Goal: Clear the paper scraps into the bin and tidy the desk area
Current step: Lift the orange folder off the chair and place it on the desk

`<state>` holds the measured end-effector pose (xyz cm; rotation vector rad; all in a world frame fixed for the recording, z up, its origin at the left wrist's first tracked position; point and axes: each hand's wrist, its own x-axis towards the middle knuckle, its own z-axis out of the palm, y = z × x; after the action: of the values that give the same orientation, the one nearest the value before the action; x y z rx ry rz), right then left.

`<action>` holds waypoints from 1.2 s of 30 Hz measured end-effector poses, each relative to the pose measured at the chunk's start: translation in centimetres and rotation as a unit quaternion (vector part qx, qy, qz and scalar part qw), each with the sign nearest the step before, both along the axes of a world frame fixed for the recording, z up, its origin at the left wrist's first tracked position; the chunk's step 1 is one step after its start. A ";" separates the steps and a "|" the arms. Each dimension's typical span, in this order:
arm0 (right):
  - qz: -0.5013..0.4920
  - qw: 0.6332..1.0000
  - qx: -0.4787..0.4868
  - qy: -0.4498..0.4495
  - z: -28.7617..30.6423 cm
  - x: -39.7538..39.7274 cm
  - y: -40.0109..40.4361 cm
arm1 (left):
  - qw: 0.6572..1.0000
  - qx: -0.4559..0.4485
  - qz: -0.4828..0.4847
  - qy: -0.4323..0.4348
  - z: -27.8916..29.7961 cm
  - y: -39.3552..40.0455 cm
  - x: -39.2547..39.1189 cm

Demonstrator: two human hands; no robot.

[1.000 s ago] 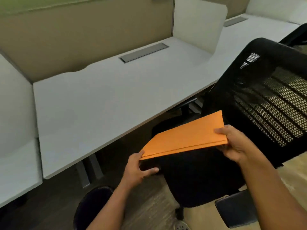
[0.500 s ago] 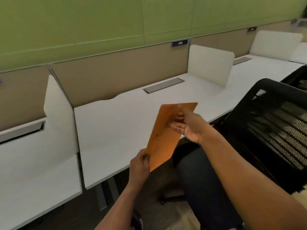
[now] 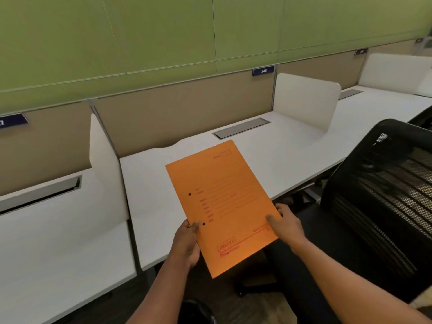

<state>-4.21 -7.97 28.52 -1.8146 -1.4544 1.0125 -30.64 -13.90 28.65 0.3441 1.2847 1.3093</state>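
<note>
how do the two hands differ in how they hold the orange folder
The left hand grips the orange paper folder at its punched-hole edge, thumb on the printed face beside the lower hole; the right hand takes the opposite edge near the bottom corner. The left hand sits lower and nearer the camera than the right hand. Both pinch the folder over the white desk's front edge.

Open-plan office: row of white surface (image 3: 292, 155) bays split by white dividers (image 3: 306, 101), numbered plate "248" (image 3: 263, 71), black mesh chair (image 3: 383, 197).
</note>
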 end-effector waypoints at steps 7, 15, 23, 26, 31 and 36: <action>0.030 0.998 -0.027 0.044 -1.8 -1.3 1.4 | 0.999 -0.036 0.034 -0.010 -0.1 2.6 -2.0; 0.008 0.985 -0.030 0.170 -2.5 -3.8 8.5 | 0.997 -0.045 0.026 0.060 -0.9 9.4 -4.5; 0.011 0.974 -0.031 0.226 -3.6 -5.9 21.2 | 0.994 -0.048 0.051 0.083 -1.6 21.9 -6.6; 0.003 0.969 -0.035 0.243 -4.1 -6.5 26.6 | 0.994 -0.051 0.052 0.085 -1.8 27.6 -7.0; -0.032 0.955 -0.041 0.291 -4.5 -7.8 35.3 | 0.995 -0.041 0.036 0.081 -2.4 36.7 -8.0; -0.039 0.953 -0.048 0.295 -6.0 -10.1 43.3 | 0.990 -0.030 0.010 0.136 -4.4 43.7 -9.2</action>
<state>-14.31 35.29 22.48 -1.4338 -0.9715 1.4479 -39.87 29.83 24.29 0.4819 1.5565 1.2672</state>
